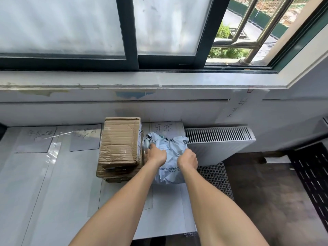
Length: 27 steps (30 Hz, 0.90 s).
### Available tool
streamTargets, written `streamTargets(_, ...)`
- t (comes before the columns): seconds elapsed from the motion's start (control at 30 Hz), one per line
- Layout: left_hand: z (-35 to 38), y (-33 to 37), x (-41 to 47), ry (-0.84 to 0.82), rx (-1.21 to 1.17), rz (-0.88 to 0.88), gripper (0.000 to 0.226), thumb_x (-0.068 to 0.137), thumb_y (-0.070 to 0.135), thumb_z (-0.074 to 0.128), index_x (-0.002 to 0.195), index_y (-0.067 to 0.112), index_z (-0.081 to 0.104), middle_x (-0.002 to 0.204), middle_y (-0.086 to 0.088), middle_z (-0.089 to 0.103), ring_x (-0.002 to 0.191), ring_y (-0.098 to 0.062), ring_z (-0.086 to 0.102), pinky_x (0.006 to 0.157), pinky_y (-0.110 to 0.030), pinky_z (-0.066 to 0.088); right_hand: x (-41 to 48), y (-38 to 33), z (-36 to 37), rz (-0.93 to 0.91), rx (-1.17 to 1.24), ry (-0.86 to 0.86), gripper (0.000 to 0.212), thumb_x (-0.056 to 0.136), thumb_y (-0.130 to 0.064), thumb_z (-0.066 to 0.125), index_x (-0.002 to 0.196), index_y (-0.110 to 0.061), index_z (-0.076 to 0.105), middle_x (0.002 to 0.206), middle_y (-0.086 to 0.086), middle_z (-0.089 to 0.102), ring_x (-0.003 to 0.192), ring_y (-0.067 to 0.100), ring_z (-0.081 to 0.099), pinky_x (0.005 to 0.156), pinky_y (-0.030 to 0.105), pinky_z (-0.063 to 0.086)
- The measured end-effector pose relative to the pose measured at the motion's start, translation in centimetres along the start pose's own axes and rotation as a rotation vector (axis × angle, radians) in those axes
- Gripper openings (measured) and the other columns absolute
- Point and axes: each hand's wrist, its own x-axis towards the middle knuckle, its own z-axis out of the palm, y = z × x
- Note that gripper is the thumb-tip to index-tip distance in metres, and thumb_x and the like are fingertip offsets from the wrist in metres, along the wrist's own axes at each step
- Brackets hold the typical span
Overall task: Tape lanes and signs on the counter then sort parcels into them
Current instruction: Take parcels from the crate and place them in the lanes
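A: Gripping w/ both hands. Left hand (157, 155) is clenched on the left side of a grey poly mailer (168, 160); right hand (188, 159) is clenched on its right edge. Fingers curl into the crumpled plastic.

B: Where's the mailer sitting?

A: On the white counter (53, 192), in the rightmost lane, far end by the wall. It covers the lower part of a handwritten paper sign (166, 127) taped flat there; only the sign's top shows.

B: Anything beside it?

A: Stack of cardboard boxes (119, 148) touching its left side, top box flattened and creased, more box edges poking out underneath. Left hand is just beside that stack.

B: Other lanes?

A: Clear tape strip (53, 151) runs down the counter further left, shiny. Two more paper signs w/ handwriting: left sign (38, 139) and middle sign (86, 137), both lying flat near the wall. Chars there are too faint to read.

B: Bkgd?

A: White radiator (220, 144) right of the counter, metal mesh (213, 176) below it. Another sheet with handwriting is stuck to the wall (236, 107) above the radiator. Sliding window (131, 32) up top, right pane open to railings and greenery.
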Motion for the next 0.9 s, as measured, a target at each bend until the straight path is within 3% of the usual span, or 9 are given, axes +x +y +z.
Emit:
streamTargets(0.17, 0.4, -1.1, 0.5, 0.076, 0.124, 0.047, 0.06, 0.095, 0.017, 0.045, 0.152, 0.019, 0.024, 0.152, -0.015, 0.023, 0.136, -0.036, 0.032, 0.107, -0.046, 0.033, 0.0, 0.1, 1.2, -0.042, -0.193, 0.077, 0.031, 0.099, -0.011, 0.043, 0.126, -0.013, 0.058, 0.128, 0.012, 0.047, 0.116, 0.028, 0.047, 0.095, 0.037, 0.04)
streamTargets(0.53, 1.2, -1.4, 1.6, 0.236, 0.594, 0.182, 0.042, 0.098, 0.0, 0.038, 0.139, 0.003, 0.038, 0.136, -0.019, 0.044, 0.112, -0.034, 0.062, 0.091, -0.04, 0.05, 1.5, 0.9, 2.3, -0.114, -0.358, 0.025, 0.033, 0.095, -0.016, 0.056, 0.127, -0.011, 0.055, 0.127, 0.01, 0.054, 0.117, 0.026, 0.052, 0.095, 0.037, 0.043)
streamTargets(0.73, 1.3, -1.1, 1.8, 0.246, 0.558, 0.174, 0.038, 0.098, 0.007, 0.045, 0.134, 0.004, 0.037, 0.131, -0.019, 0.046, 0.105, -0.034, 0.065, 0.085, -0.041, 0.051, 1.6, 1.1, 2.5, -0.098, -0.326, 0.011, 0.038, 0.092, -0.02, 0.062, 0.128, -0.01, 0.052, 0.127, 0.01, 0.055, 0.117, 0.027, 0.053, 0.095, 0.039, 0.042)
streamTargets(0.9, 1.0, -0.9, 1.5, 0.251, 0.569, 0.157, 0.042, 0.097, 0.004, 0.042, 0.138, 0.001, 0.034, 0.136, -0.022, 0.045, 0.107, -0.033, 0.064, 0.086, -0.04, 0.052, 0.9, 1.2, 2.3, -0.103, -0.315, 0.062, 0.034, 0.094, -0.02, 0.057, 0.127, -0.013, 0.049, 0.126, 0.01, 0.055, 0.115, 0.027, 0.053, 0.092, 0.038, 0.042)
